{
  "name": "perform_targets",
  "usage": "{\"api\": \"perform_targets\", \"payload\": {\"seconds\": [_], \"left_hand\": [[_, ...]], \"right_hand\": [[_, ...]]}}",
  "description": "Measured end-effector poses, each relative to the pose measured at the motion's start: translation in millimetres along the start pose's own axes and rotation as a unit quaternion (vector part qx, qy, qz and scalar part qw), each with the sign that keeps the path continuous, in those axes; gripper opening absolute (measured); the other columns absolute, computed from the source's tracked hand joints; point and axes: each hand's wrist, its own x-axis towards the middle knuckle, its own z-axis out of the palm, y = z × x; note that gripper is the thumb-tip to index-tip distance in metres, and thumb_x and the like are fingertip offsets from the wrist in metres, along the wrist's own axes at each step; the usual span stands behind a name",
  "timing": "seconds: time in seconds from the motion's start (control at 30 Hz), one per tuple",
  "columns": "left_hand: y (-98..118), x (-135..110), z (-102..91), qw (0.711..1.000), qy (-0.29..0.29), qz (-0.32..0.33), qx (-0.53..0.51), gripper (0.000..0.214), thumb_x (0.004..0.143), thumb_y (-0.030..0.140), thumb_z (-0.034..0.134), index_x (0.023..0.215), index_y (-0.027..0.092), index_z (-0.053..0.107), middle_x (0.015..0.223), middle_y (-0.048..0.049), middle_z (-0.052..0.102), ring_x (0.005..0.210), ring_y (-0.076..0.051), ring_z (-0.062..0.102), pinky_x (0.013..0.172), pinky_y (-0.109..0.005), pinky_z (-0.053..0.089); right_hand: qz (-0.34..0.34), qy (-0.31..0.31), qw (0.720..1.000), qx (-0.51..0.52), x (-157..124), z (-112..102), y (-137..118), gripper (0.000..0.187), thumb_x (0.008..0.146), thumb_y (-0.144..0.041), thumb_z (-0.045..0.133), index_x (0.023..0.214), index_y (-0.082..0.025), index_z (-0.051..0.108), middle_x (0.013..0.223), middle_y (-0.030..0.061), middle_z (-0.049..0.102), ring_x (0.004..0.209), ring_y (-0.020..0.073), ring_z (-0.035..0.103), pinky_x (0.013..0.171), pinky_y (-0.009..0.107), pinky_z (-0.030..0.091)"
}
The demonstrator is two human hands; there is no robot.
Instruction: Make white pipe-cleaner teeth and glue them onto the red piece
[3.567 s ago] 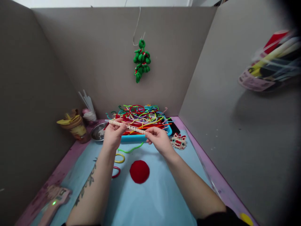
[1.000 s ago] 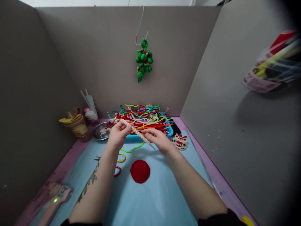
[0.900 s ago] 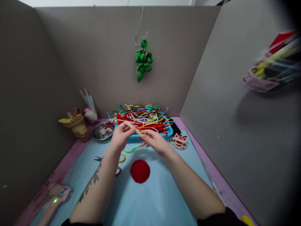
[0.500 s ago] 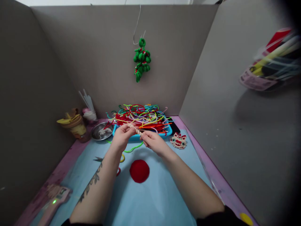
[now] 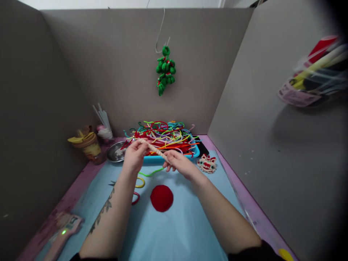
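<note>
A person's left hand (image 5: 134, 154) pinches a cream ridged strand (image 5: 157, 150) as the right hand (image 5: 181, 164), its fingers loosely curled, holds the lower end above a blue mat (image 5: 174, 232) laid on a counter (image 5: 255, 222). The strand slants down across the gap between the hands, just in front of a blue tray (image 5: 157, 158) heaped with coloured stems.

Good handling here would seem to rest on a light, steady pinch: the left hand as anchor, the right making small, even turns, so the ridges sit close without being crushed or stretched. Keeping the span straight should help show any uneven spacing.

The right hand's fingers cover the lower tip, and whether a rod runs inside cannot be told. Below the left hand, the forearm hides how a blade tip (image 5: 112, 183) connects with a yellow loop (image 5: 144, 182) and a red loop (image 5: 139, 198). The left hand partly masks a metal bowl (image 5: 111, 149) beside it. Nearer the person, left of that forearm, a pink device (image 5: 71, 225) is cut off; well right of the right hand, a holder of pens (image 5: 301, 95) is blurred.
</note>
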Motion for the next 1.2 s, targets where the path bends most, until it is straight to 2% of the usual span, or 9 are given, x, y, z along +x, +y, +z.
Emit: {"api": "perform_targets", "payload": {"seconds": [0.13,0.27,0.37,0.43,0.53,0.6,0.73,0.9,1.2], "left_hand": [[10.7,8.9,-13.8,0.996,0.073,0.039,-0.036,0.043,0.049,0.032,0.086,0.082,0.016,0.065,0.077,-0.0025,0.070,0.072,-0.012,0.065,0.066,-0.020,0.051],[0.6,4.4,-6.0,0.999,0.032,0.020,-0.011,0.042,0.053,0.034,0.084,0.085,0.016,0.063,0.080,-0.0036,0.070,0.075,-0.014,0.066,0.069,-0.024,0.053],[-8.5,-0.9,3.4,1.000,0.001,-0.002,0.001,0.039,0.056,0.032,0.083,0.085,0.015,0.063,0.082,-0.0042,0.071,0.077,-0.015,0.067,0.071,-0.025,0.053],[-10.7,-3.3,6.6,1.000,-0.008,-0.013,0.000,0.038,0.057,0.031,0.082,0.085,0.015,0.063,0.083,-0.0048,0.071,0.078,-0.015,0.067,0.071,-0.025,0.052],[-10.9,-6.6,9.4,0.999,-0.034,-0.036,0.013,0.036,0.058,0.030,0.082,0.084,0.014,0.064,0.080,-0.0043,0.071,0.072,-0.013,0.066,0.067,-0.023,0.051],[-11.8,-9.1,11.6,0.997,-0.054,-0.051,0.025,0.034,0.057,0.029,0.082,0.082,0.013,0.065,0.075,-0.0033,0.070,0.070,-0.013,0.065,0.065,-0.022,0.050],[-13.6,-10.4,13.1,0.996,-0.063,-0.053,0.033,0.033,0.058,0.030,0.082,0.081,0.013,0.065,0.076,-0.0041,0.070,0.070,-0.014,0.065,0.065,-0.023,0.051],[-8.6,-4.9,7.0,0.999,-0.027,-0.017,0.011,0.031,0.057,0.029,0.082,0.078,0.014,0.064,0.075,-0.0030,0.070,0.070,-0.012,0.065,0.065,-0.021,0.050],[-8.0,-4.2,7.8,0.999,-0.014,-0.024,-0.017,0.034,0.053,0.028,0.084,0.078,0.014,0.065,0.075,-0.0026,0.070,0.068,-0.011,0.065,0.067,-0.022,0.052]], "right_hand": [[0.027,0.048,0.992,0.114,5.2,2.2,4.1,0.047,0.076,-0.062,0.057,0.097,-0.020,0.054,0.077,0.0027,0.065,0.062,0.0125,0.062,0.051,0.020,0.042],[0.002,0.122,0.959,0.257,11.5,14.7,10.0,0.049,0.080,-0.065,0.050,0.102,-0.022,0.053,0.103,0.0089,0.062,0.091,0.0165,0.063,0.073,0.027,0.048],[-0.002,0.138,0.959,0.246,10.7,16.8,9.7,0.053,0.080,-0.068,0.047,0.108,-0.023,0.054,0.114,0.0102,0.060,0.100,0.0179,0.060,0.077,0.029,0.047],[-0.022,0.146,0.974,0.174,8.2,14.3,6.9,0.052,0.078,-0.066,0.053,0.106,-0.023,0.057,0.112,0.0086,0.061,0.100,0.0188,0.059,0.078,0.029,0.046],[-0.067,0.135,0.987,0.053,4.8,11.3,2.7,0.046,0.074,-0.060,0.061,0.096,-0.020,0.063,0.097,0.0055,0.065,0.090,0.0175,0.059,0.076,0.028,0.045],[-0.068,0.100,0.992,0.029,3.9,12.1,2.2,0.045,0.075,-0.060,0.060,0.090,-0.018,0.062,0.080,0.0023,0.064,0.071,0.0138,0.057,0.064,0.025,0.044],[-0.049,0.059,0.997,0.018,4.3,16.5,5.8,0.043,0.078,-0.060,0.054,0.081,-0.018,0.059,0.053,-0.0058,0.049,0.043,0.0070,0.036,0.043,0.020,0.027],[-0.050,0.072,0.996,0.020,4.2,18.0,6.2,0.039,0.077,-0.058,0.055,0.073,-0.018,0.058,0.046,-0.0084,0.035,0.042,0.0069,0.026,0.041,0.020,0.020],[-0.048,0.088,0.995,0.012,3.7,16.6,2.2,0.036,0.075,-0.053,0.057,0.068,-0.018,0.057,0.046,-0.0079,0.035,0.042,0.0069,0.026,0.041,0.020,0.018]]}}
